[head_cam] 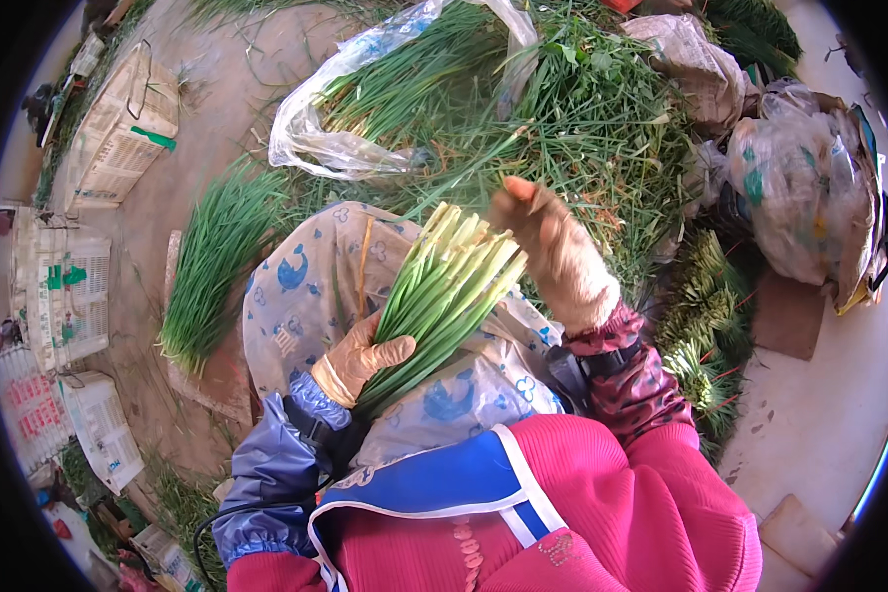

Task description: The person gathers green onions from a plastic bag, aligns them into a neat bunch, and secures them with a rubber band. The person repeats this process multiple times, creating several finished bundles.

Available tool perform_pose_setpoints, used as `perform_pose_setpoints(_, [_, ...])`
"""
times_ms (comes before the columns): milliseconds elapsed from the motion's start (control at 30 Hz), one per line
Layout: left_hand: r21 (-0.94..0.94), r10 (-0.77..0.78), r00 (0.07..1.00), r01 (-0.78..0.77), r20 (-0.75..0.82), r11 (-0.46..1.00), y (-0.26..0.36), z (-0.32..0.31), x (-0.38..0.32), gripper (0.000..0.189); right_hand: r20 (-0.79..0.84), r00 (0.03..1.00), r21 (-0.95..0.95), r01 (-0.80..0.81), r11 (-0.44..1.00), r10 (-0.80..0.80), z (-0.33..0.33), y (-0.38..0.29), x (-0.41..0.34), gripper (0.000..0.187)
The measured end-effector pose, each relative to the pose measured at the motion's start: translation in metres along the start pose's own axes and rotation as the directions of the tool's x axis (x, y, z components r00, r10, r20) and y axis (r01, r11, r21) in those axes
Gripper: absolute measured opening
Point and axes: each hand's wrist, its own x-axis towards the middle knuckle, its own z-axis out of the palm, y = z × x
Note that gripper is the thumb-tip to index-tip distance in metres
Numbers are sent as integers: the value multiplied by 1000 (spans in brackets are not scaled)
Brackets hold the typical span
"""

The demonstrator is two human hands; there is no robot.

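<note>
My left hand (366, 359), in a thin glove, is closed around a bundle of green leafy stalks, likely garlic chives (444, 288), above my lap. The pale cut ends point up and away from me. My right hand (536, 222), in a worn, soiled glove, is raised just right of those ends and blurred; whether it holds anything cannot be told. A patterned plastic apron (296, 318) covers my lap. Beyond my knees, more chives (414, 74) lie in an open clear plastic bag (296, 133). Another pile of chives (222, 259) rests to my left.
Loose greens (599, 133) are heaped ahead. Tied bundles (699, 348) are stacked at my right, near a large bag of plastic (792, 200) and a woven sack (688, 66). Plastic crates (70, 296) stand along the left, and a flat board (214, 392) lies beside my left knee.
</note>
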Motion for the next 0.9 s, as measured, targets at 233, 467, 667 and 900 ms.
perform_pose_setpoints(233, [140, 16, 999, -12, -32, 990, -1, 0, 3, 52, 166, 983, -848, 183, 497, -78, 45, -43, 28, 29])
perform_pose_setpoints(467, [82, -73, 993, 80, -90, 993, 2, 0, 3, 57, 657, 720, -753, 637, -165, -225, 48, -33, 39, 22])
perform_pose_setpoints(667, [-26, -48, 994, 45, -95, 999, -2, -1, 4, 59, 704, 627, -661, 750, 13, -333, 56, -59, 16, 27])
perform_pose_setpoints(900, [-67, -43, 997, 39, -57, 997, -5, -11, 2, 60, -361, 847, -570, 130, 812, -389, 5, -98, 12, 25])
